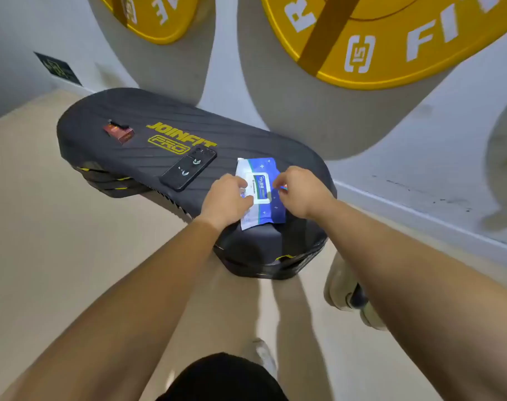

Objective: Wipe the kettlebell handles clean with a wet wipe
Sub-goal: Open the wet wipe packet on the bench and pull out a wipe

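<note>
A blue and white pack of wet wipes [261, 169] lies flat on the right end of a black step platform [136, 123]. My left hand [226, 199] presses down on the pack's left side, fingers at the white lid [259, 188]. My right hand [300, 192] pinches the lid's right edge, where a small coloured tab shows. The lid looks closed and no wipe is out. No kettlebell is in view.
A black phone [188, 167] lies on the platform just left of the pack, and a small red box [119, 133] sits further left. Yellow weight plates [391, 39] hang on the white wall behind. My shoes [345, 290] stand on the beige floor to the right.
</note>
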The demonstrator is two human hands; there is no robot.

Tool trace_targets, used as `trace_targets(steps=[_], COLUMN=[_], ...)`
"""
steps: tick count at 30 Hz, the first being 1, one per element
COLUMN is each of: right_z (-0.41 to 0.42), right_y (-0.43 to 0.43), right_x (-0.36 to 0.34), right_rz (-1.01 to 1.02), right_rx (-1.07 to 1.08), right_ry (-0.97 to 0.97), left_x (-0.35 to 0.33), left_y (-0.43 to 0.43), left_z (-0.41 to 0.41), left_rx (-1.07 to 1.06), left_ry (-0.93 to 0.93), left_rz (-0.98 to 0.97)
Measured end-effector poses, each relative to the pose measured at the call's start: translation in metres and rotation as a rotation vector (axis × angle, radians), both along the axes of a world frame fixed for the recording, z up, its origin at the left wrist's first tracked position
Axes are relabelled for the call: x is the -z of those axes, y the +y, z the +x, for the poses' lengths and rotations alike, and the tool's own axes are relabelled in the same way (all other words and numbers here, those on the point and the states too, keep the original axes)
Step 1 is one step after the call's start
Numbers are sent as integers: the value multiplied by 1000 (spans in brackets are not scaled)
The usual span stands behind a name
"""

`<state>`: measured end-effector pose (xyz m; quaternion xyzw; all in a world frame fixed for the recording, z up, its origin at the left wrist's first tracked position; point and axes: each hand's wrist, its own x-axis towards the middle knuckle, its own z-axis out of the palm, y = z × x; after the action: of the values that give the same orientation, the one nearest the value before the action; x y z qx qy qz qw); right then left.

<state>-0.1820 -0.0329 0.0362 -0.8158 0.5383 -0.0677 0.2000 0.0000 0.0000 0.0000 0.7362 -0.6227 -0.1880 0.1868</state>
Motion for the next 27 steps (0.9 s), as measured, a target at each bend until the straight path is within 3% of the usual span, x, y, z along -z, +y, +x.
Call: trace_targets(steps=[9,13,20,24,27], right_z=[52,68,75,63,38], right_y=[-40,-47,-46,-46,-46], right_x=[58,68,71,63,53], right_rz=[157,114,56,112,214], right_rx=[281,331,333,363,427], right_ry=[-226,-80,-96,-221,-449], left_x=[61,79,78,81,79], left_y=[-18,-10,-7,-7,-7], left_z=[-4,-10,-15,-12,-11], left_rx=[-222,-278,-314,-281,-227], left_ry=[270,320,422,372,304], left_rz=[-193,-354,-322,-312,-310])
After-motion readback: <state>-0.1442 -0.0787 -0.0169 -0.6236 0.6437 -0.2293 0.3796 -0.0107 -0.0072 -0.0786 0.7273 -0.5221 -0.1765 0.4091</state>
